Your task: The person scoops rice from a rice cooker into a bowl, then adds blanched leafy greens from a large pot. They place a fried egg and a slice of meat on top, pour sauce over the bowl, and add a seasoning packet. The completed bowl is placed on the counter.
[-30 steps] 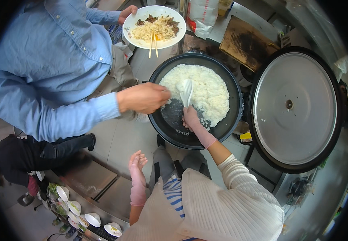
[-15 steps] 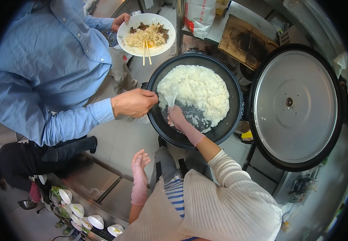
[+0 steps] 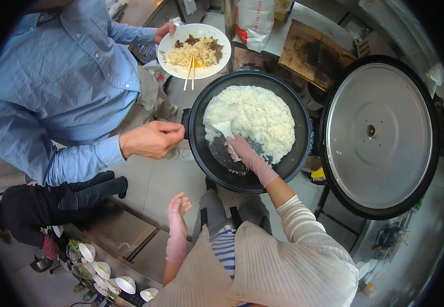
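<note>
A white rice paddle (image 3: 224, 129) is in my gloved right hand (image 3: 241, 148), its handle inside my closed fingers. The paddle's blade touches the left edge of a mound of white rice (image 3: 263, 115). That rice fills the far and right parts of a big round black pot (image 3: 199, 153); the dark bottom shows at the near left, with loose grains on it. My left hand (image 3: 179, 205), in a pink glove, hangs near my body below the pot. Its fingers are loosely bent and apart, and nothing is in it.
A co-worker in a blue shirt (image 3: 78, 77) stands at the left, one hand (image 3: 153, 139) near the pot's handle, the other holding a white bowl (image 3: 168, 60) of food with chopsticks. A lid (image 3: 381, 163) stands open at right. Small bowls (image 3: 125, 284) line the lower-left counter.
My right hand has moved slightly right, and the paddle's blade has turned to show its flat face. The co-worker's near hand has drawn left from the pot's rim. My left hand has barely moved.
</note>
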Demonstrator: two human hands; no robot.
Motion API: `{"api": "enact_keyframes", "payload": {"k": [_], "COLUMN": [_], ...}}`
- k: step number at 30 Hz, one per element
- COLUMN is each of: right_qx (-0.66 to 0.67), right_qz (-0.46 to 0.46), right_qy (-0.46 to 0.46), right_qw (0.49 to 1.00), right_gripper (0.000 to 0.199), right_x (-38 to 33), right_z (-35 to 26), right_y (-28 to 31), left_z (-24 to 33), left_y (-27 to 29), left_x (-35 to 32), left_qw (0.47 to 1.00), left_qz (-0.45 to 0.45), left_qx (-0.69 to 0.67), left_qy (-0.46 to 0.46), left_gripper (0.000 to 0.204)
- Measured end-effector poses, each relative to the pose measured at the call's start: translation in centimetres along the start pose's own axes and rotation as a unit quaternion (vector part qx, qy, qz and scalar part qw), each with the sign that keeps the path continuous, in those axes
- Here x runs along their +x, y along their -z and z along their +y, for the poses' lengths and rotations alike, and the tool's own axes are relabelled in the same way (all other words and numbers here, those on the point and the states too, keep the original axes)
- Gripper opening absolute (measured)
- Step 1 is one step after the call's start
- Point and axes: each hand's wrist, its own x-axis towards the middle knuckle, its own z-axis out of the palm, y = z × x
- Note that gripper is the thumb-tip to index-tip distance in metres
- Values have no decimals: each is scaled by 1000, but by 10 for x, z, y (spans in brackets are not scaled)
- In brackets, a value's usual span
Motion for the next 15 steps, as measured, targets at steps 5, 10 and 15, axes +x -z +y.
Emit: {"api": "enact_keyframes", "payload": {"k": [5, 10, 15], "right_qx": [-6, -32, -165], "right_qz": [27, 60, 73], "right_qy": [18, 1, 46], "right_qw": [999, 998, 983], "right_gripper": [24, 22, 22], "right_x": [-43, -113, -147], "right_z": [-20, -77, -153], "right_y": [33, 58, 64], "left_z": [13, 20, 19], "left_y": [-1, -3, -8], "left_x": [-1, 1, 7], "left_qw": [1000, 998, 996], "left_qz": [-11, -48, -77], "left_qx": [1, -11, -22], "left_qy": [-8, -31, -32], "left_gripper": [30, 30, 31]}}
